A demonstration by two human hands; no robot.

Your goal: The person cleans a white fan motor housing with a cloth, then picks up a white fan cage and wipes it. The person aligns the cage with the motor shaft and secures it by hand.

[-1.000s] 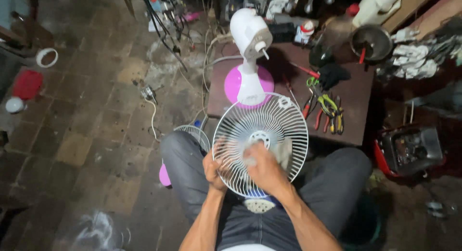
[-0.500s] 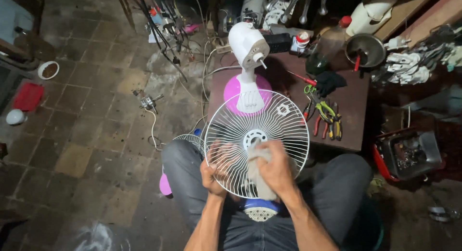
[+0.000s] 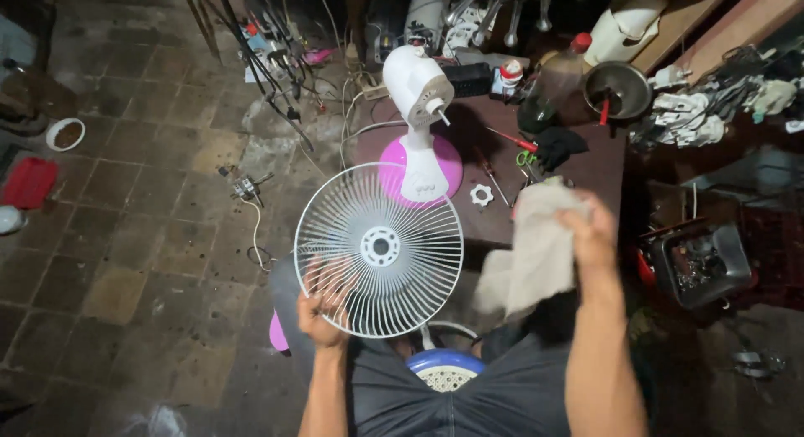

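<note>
A: Where is the fan guard point(image 3: 378, 249) lying relative to the two hands?

B: The left hand point(image 3: 321, 316) is gripping its rim at about seven o'clock on the disc, fingers curled through the outer wires. The guard is being held over the lap, tilted face-up toward the camera. It is round, so no long axis is showing. The left hand is touching it; the right hand point(image 3: 591, 233) is hanging well apart at three o'clock.

A: And what is the right hand holding?

B: It is closed around a limp beige cloth point(image 3: 533, 253), which is draping down toward the guard's three-o'clock edge without clearly touching it.

A: Materials and shapes?

B: The guard is showing thin white radial wires converging on a white hub ring. At twelve o'clock from it, the fan body point(image 3: 418, 119), smooth white plastic on a pink round base, is standing upright on the dark table point(image 3: 578, 194). The floor is looking like worn brick.
</note>
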